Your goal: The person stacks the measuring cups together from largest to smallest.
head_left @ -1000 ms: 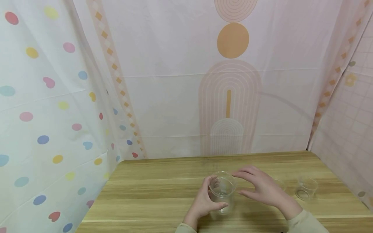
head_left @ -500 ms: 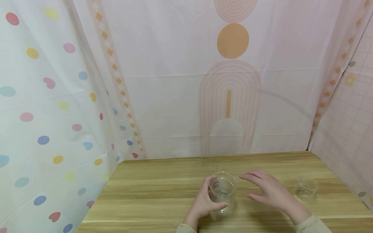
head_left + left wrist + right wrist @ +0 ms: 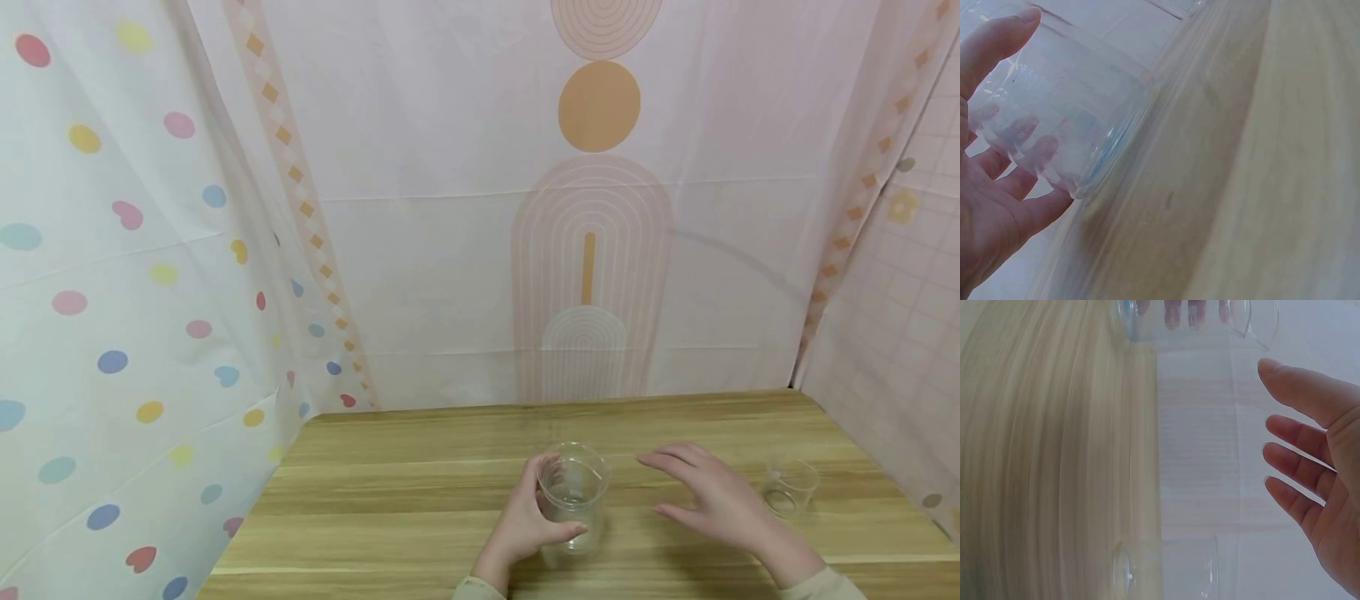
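Note:
My left hand (image 3: 522, 518) grips a clear cup (image 3: 576, 500) from its left side, thumb across the near face and fingers behind. The cup stands upright on the wooden table, and a second rim line shows just below its top edge. Through its wall in the left wrist view, the fingertips of the left hand (image 3: 997, 206) are visible. To the right of the cup, my right hand (image 3: 708, 500) hovers above the table with thumb and fingers apart, holding nothing. In the right wrist view its fingers (image 3: 1297, 459) are spread with bare air between them.
A smaller clear cup (image 3: 790, 487) stands on the table (image 3: 390, 500) to the right, beyond the right hand. Another clear cup (image 3: 1166, 569) shows low in the right wrist view. Patterned curtains (image 3: 420, 275) border the table at the back and both sides.
My right hand has drawn away from the gripped cup toward the right, now covering a clear cup seen earlier beside it. The left hand and its cup stay in place.

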### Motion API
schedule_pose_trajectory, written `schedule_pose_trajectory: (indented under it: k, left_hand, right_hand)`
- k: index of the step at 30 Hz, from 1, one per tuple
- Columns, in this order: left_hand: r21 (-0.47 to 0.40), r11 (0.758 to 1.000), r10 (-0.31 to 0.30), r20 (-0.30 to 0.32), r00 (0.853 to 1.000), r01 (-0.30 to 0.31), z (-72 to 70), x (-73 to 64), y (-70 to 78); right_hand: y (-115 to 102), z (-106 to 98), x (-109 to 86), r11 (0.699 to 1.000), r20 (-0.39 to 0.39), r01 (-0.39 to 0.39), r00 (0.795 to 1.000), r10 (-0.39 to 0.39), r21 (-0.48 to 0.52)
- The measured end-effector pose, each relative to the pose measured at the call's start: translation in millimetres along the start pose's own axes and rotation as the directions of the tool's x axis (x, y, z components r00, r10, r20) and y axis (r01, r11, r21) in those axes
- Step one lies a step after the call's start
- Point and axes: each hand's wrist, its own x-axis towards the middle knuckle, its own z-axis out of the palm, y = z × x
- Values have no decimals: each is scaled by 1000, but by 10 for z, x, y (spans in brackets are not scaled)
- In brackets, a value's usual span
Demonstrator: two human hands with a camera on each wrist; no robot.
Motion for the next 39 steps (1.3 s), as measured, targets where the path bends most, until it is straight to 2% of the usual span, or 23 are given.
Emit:
schedule_pose_trajectory:
  k: [10,15,26,31,39]
  left_hand:
    - [15,1000,-11,-4,1000,11,3,-6,-9]
    - [13,1000,-9,-4,1000,9,3,-5,-9]
    - [5,1000,10,-8,1000,-10,16,1,-24]
    - [2,1000,3,-7,1000,-3,12,-4,-17]
    - [6,1000,-3,0,1000,3,3,-14,-3]
  right_hand:
    - [130,-130,-126,1000,-52,-14,999,13,-25]
    - [187,-210,-201,997,-33,-61,998,60,-45]
    - [295,-342,-350,985,-5,-110,994,111,-129]
    - [339,-396,-380,977,3,-118,993,120,-178]
    - [436,-476,-434,971,24,-132,990,139,-199]
